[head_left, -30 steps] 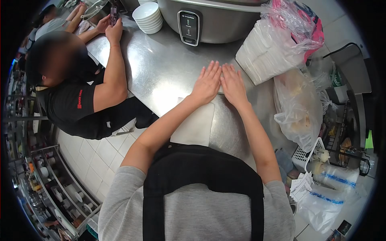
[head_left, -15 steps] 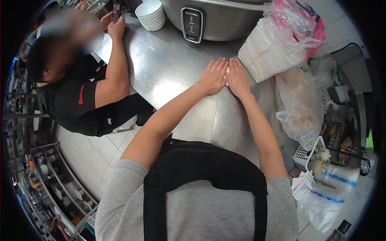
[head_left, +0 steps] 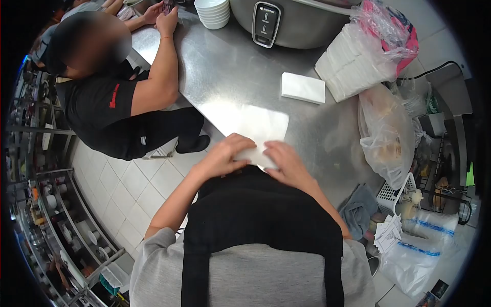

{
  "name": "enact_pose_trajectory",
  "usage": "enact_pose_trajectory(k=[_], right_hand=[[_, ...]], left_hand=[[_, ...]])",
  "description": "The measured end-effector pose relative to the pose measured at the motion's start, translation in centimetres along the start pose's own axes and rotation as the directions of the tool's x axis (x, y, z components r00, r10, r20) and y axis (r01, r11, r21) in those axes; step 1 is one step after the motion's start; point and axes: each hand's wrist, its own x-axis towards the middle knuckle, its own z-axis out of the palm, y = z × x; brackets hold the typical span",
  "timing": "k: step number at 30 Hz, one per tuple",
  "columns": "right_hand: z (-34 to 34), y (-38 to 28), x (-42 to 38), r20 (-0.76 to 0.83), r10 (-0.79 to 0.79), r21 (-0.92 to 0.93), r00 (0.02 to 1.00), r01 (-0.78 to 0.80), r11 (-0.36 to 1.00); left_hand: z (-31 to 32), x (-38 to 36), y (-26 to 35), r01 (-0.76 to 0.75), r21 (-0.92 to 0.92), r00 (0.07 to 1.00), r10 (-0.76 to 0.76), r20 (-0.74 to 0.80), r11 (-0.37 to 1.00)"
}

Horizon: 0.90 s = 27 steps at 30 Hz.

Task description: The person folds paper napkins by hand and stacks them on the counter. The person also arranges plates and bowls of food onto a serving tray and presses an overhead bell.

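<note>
A thin white sheet [head_left: 266,123] lies at the near edge of the steel table, its near part raised between my hands. My left hand [head_left: 225,157] has its fingers curled on the left side of that part. On the right side, my right hand [head_left: 287,163] pinches the sheet, slightly blurred. Farther off, a flat stack of folded white napkins [head_left: 303,88] rests on the steel. Beside it stands a large pack of white napkins [head_left: 350,61] in clear and pink plastic.
A steel cooker [head_left: 302,23] and stacked white bowls [head_left: 212,14] stand at the back. At left, a person in black [head_left: 97,112] leans on the table [head_left: 220,66] holding a phone. Plastic bags [head_left: 386,138], a grey cloth [head_left: 358,210] and a white basket [head_left: 394,192] are at right.
Both hands have drawn back from the folded napkin stack to the sheet at the near edge and taken hold of it. The stack is now uncovered. The view has shifted slightly.
</note>
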Motion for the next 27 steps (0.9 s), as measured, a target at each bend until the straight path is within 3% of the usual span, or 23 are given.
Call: enact_pose_trajectory(k=[3, 4, 7, 10, 14, 16, 20, 22, 25, 26, 27], right_hand=[[-0.5, 2.6, 0.1, -0.058, 0.077, 0.062, 0.995, -0.073, 0.995], [-1.1, 2.7, 0.2, -0.026, 0.185, 0.186, 0.982, -0.177, 0.966], [-2.8, 3.5, 0.8, 0.101, 0.144, 0.062, 0.985, -0.15, 0.987], [-3.6, 2.7, 0.9, 0.171, 0.118, -0.016, 0.978, -0.117, 0.993], [-3.1, 2.9, 0.7, 0.167, 0.149, 0.008, 0.975, -0.153, 0.988], [-2.8, 3.4, 0.4, 0.126, 0.184, 0.055, 0.975, -0.192, 0.98], [-3.6, 3.0, 0.6, 0.03, 0.209, 0.165, 0.977, -0.211, 0.963], [-4.1, 2.7, 0.7, 0.025, 0.24, 0.24, 0.971, -0.239, 0.941], [-3.6, 3.3, 1.0, -0.043, 0.22, 0.204, 0.975, -0.207, 0.957], [-3.1, 4.0, 0.9, -0.041, 0.217, 0.205, 0.975, -0.204, 0.957], [-2.5, 4.7, 0.9, -0.1, 0.256, 0.369, 0.962, -0.203, 0.907]], left_hand=[[1.7, -0.7, -0.4, -0.099, 0.057, 0.995, 0.1, -0.025, 0.993], [1.9, 0.0, -0.7, -0.087, 0.072, 0.995, 0.091, -0.049, 0.994], [2.0, 1.3, -0.7, -0.026, 0.047, 0.995, 0.03, -0.091, 0.999], [1.5, 1.6, -1.1, -0.046, 0.059, 0.999, 0.047, -0.019, 0.997], [1.4, 1.6, -1.1, -0.094, 0.056, 0.995, 0.096, -0.033, 0.994], [1.2, 2.0, -0.8, 0.001, -0.012, 0.999, -0.001, -0.039, 1.0], [1.0, 2.6, -1.2, 0.031, -0.175, 0.997, -0.043, -0.065, 0.984], [0.0, 3.0, -0.3, 0.278, -0.22, 0.96, -0.263, 0.092, 0.935], [-0.5, 3.5, -0.3, 0.397, -0.313, 0.917, -0.365, 0.159, 0.862], [-0.4, 3.5, -0.5, 0.399, -0.314, 0.917, -0.368, 0.157, 0.862], [-0.2, 3.4, -0.7, 0.237, -0.426, 0.97, -0.234, 0.062, 0.873]])
